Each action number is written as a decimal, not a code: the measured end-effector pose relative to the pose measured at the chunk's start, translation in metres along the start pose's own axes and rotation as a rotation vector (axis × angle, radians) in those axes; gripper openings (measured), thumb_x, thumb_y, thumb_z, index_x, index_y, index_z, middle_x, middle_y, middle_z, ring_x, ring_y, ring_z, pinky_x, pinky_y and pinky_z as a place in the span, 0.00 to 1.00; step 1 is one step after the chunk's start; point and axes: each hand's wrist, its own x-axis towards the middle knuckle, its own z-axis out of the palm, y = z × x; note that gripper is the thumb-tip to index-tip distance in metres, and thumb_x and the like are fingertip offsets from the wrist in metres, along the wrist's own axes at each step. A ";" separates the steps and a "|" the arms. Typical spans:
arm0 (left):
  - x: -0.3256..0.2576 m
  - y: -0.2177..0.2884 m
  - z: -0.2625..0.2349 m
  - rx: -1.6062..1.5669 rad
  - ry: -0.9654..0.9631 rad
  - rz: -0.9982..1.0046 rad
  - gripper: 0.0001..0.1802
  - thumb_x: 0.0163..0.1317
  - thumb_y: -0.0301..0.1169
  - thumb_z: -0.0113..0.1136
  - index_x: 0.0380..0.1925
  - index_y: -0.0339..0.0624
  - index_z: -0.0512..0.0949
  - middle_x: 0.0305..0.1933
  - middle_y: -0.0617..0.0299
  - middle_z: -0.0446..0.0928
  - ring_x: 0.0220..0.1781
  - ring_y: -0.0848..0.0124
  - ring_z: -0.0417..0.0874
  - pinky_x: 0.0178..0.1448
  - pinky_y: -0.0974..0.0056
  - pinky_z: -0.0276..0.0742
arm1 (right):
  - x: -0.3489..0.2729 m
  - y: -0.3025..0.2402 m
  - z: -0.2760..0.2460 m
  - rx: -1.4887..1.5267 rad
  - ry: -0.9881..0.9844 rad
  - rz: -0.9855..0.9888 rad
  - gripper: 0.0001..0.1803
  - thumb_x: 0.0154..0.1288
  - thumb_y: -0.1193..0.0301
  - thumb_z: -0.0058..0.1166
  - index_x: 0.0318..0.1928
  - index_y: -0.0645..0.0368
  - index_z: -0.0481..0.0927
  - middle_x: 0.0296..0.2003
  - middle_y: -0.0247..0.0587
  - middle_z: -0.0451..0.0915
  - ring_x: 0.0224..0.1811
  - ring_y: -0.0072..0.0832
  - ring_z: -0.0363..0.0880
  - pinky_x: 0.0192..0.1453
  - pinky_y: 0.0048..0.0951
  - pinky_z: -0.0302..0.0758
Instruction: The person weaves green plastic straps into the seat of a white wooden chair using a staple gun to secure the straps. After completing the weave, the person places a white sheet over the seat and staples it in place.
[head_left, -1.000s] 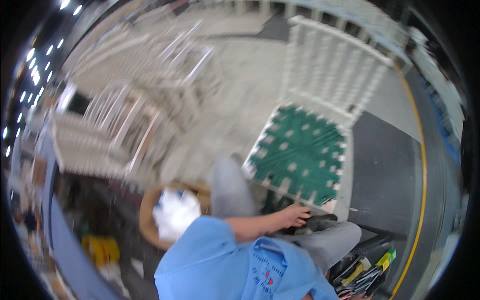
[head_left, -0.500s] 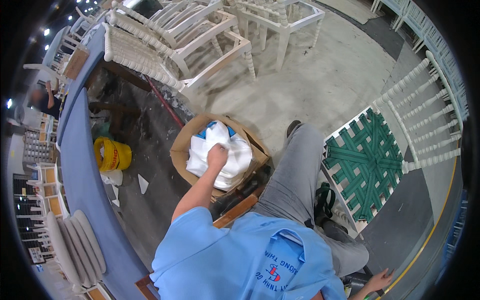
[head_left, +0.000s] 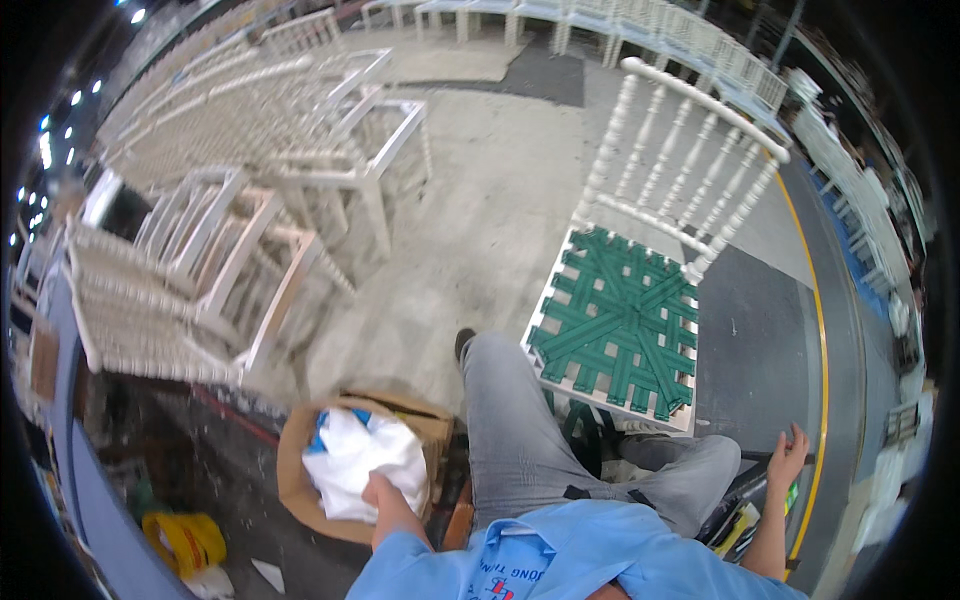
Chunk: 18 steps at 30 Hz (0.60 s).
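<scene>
On the left, my left hand (head_left: 380, 492) is closed on a crumpled white bag (head_left: 350, 455) with blue patches, its fingertips partly hidden. The bag sits inside an open cardboard box (head_left: 295, 478) on the floor. Out to the right, my right hand (head_left: 789, 455) is raised with its fingers apart and holds nothing that I can see. In front of my legs stands a white chair (head_left: 685, 170) with turned spindles. Green webbing (head_left: 625, 315) is woven across its seat, several strips crossing diagonally over the middle.
Stacked white chair frames (head_left: 230, 290) stand at the left. A yellow bucket (head_left: 190, 545) and a white scrap (head_left: 268, 575) are at the lower left, near a blue-covered edge (head_left: 115, 545). Yellow and black items (head_left: 738, 525) lie beneath my right arm. Rows of chairs line the back.
My view has swung up and rightward, so the chair appears nearer the middle. My right hand has lifted and its fingers show more clearly. My left hand stays on the white bag.
</scene>
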 end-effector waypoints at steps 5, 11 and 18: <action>0.017 0.006 -0.006 0.196 -0.016 -0.369 0.17 0.53 0.34 0.69 0.45 0.45 0.86 0.54 0.60 0.83 0.50 0.64 0.84 0.42 0.55 0.84 | -0.018 -0.008 0.007 0.089 -0.068 0.125 0.17 0.67 0.73 0.57 0.55 0.61 0.78 0.53 0.45 0.74 0.39 0.30 0.77 0.45 0.30 0.76; 0.030 -0.005 -0.029 0.796 -0.134 0.235 0.15 0.52 0.32 0.63 0.41 0.42 0.86 0.49 0.54 0.84 0.48 0.57 0.84 0.44 0.51 0.81 | -0.020 -0.002 0.010 0.146 0.044 0.087 0.14 0.65 0.74 0.57 0.51 0.61 0.80 0.49 0.46 0.76 0.41 0.34 0.78 0.44 0.30 0.77; 0.041 0.032 -0.058 0.863 0.132 0.381 0.13 0.56 0.28 0.59 0.39 0.34 0.85 0.43 0.46 0.85 0.44 0.52 0.86 0.44 0.51 0.82 | -0.021 -0.035 0.065 0.397 -0.047 0.028 0.13 0.61 0.76 0.59 0.48 0.60 0.81 0.48 0.46 0.76 0.42 0.35 0.79 0.40 0.30 0.78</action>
